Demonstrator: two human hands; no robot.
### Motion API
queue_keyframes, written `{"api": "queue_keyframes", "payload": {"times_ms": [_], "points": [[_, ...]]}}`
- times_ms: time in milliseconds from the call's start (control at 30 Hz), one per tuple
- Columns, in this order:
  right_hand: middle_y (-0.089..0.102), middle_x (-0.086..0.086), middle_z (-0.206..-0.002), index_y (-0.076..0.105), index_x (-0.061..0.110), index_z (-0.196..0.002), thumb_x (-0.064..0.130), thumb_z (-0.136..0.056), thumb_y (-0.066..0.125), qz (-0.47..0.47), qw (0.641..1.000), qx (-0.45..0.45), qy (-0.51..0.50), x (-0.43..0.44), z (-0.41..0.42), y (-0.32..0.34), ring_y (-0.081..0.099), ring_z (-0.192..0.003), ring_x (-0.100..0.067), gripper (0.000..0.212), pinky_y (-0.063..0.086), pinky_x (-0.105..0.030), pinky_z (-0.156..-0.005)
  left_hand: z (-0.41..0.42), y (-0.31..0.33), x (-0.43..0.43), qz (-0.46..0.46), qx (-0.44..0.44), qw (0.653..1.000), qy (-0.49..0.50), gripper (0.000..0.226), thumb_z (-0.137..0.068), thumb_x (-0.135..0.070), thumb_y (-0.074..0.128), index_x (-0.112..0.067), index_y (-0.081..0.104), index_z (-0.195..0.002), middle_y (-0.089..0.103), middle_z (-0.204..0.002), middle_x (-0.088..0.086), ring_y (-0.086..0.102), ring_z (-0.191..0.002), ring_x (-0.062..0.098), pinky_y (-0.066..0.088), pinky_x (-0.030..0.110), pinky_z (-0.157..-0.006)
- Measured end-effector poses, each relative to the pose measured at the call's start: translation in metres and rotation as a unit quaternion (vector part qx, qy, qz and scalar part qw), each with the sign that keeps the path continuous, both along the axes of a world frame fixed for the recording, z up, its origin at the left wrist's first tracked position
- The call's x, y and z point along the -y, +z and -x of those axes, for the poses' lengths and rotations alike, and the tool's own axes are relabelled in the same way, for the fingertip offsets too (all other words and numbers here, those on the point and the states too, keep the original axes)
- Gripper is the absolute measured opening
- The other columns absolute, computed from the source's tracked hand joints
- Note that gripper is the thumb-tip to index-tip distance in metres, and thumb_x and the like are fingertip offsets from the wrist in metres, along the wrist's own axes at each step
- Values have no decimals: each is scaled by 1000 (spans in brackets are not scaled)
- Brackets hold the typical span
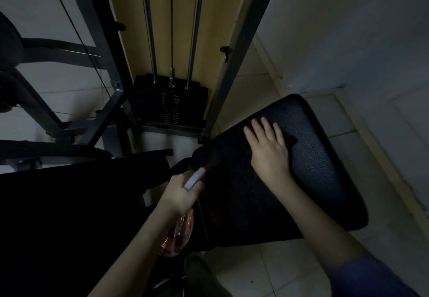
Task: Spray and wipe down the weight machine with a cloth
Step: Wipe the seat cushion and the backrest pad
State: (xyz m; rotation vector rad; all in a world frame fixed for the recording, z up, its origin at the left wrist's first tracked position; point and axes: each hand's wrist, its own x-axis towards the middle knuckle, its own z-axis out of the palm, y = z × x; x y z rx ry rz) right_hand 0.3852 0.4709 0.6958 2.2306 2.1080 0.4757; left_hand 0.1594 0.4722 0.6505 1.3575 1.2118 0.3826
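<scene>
The left hand (pixel 180 194) grips the neck of a clear spray bottle (pixel 180 234) holding pinkish liquid, its red-tipped nozzle aimed at the black padded seat (pixel 320 157). The right hand (pixel 270 150) lies flat mid-seat with its fingers straight, pressing a dark cloth (pixel 293 140) whose corner pokes out on the right. The seat's far-left corner is just beside the grey frame upright (pixel 232 71), and tiled floor (pixel 267 271) lies beyond its right and near edges.
</scene>
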Motion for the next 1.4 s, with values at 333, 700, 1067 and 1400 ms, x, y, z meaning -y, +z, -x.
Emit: {"api": "queue_keyframes", "payload": {"times_ms": [333, 700, 1067, 1400], "points": [[55, -14, -132, 61, 8, -123, -6, -70, 66, -5, 1000, -15, 18, 5, 1, -2, 46, -128, -35, 55, 29, -49, -110, 12, -10, 17, 18, -23, 994, -101, 21, -97, -25, 49, -27, 61, -114, 64, -87, 13, 63, -79, 28, 53, 40, -74], [55, -12, -132, 60, 10, -123, -4, -70, 67, 15, 999, -28, 10, 40, 13, -13, 46, -128, -33, 55, 31, -49, -109, 11, -17, 31, 44, -8, 982, -185, 28, -95, -20, 52, -40, 63, -111, 55, -68, -7, 51, -57, 3, 41, 18, -57], [53, -10, -136, 59, 11, -126, -2, -65, 74, 17, 997, -38, -62, 43, 45, -35, 44, -130, -33, 64, 27, -49, -110, 29, -12, 32, -9, -43, 980, -195, 39, -96, -16, 49, -27, 53, -134, 54, -84, -12, 54, -72, 0, 41, 5, -63], [56, -12, -133, 63, 8, -121, 1, -78, 37, 78, 996, -6, 52, 117, 25, -39, 39, -131, -30, 51, 21, -46, -111, 33, -19, 38, -20, -46, 979, -196, 41, -98, -17, 48, -27, 49, -138, 56, -110, -4, 55, -95, 7, 38, -3, -70]]}}
